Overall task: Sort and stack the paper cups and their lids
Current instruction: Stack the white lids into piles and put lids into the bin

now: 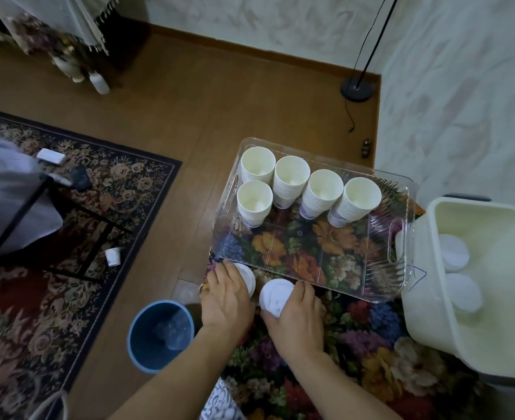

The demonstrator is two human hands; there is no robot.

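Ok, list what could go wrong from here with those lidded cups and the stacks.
1. The left hand holds a lidded cup at the floral cloth's corner; it could slip off toward the blue bin.
2. The cup stacks in the clear tray look tall and crowded; a bump while adding cups may topple them.

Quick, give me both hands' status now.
Left hand: grips a lidded cup from above.
Right hand: grips another lidded cup.
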